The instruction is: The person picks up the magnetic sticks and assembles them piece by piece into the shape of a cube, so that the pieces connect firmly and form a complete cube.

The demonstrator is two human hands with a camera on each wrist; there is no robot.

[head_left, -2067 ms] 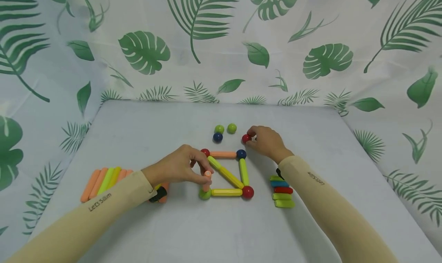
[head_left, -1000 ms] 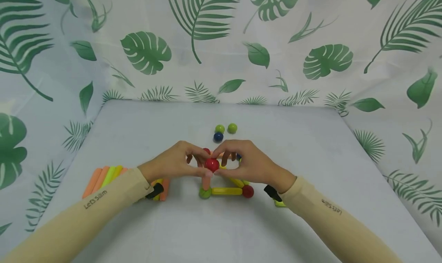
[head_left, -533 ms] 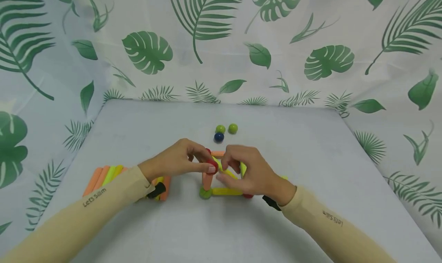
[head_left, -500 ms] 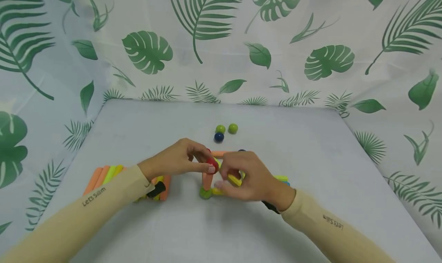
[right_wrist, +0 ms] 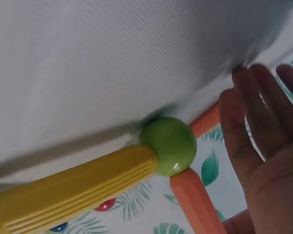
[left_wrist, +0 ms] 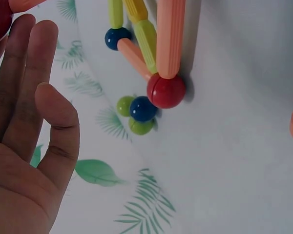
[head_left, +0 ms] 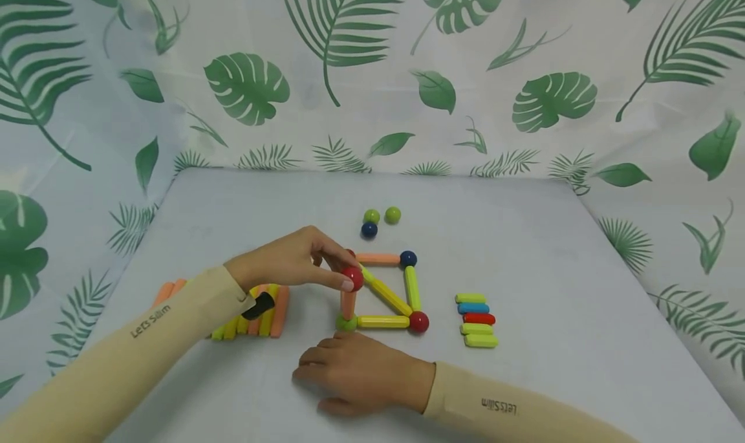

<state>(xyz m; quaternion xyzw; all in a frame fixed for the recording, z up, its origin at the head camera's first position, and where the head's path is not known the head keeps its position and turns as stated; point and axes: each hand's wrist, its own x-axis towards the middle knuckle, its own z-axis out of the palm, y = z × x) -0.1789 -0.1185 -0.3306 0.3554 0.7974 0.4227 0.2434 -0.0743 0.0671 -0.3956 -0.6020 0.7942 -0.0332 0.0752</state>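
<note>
Between thumb and fingers, my left hand (head_left: 293, 262) pinches a red ball (head_left: 352, 278) at the top of an orange stick (head_left: 348, 305). That stick stands up from a green ball (right_wrist: 168, 146) at the near left corner of a square frame of magnetic-looking sticks and balls. A yellow stick (head_left: 383, 322) joins the green ball to another red ball (head_left: 418, 321); a yellow and lime diagonal (head_left: 387, 294) crosses the frame. My right hand (head_left: 361, 372) is low in front of the green ball, palm down, fingers loosely bent, holding nothing.
Left of the frame, partly under my left forearm, lie several orange, yellow and lime sticks (head_left: 280, 310). Short sticks, including a red one (head_left: 479, 318), lie in a column at right. Behind the frame are a blue ball (head_left: 369, 229) and two lime balls (head_left: 392, 215).
My right hand brought the red ball from the back right to the orange stick's top, let go, then moved toward the front left. My left hand now holds the ball.
</note>
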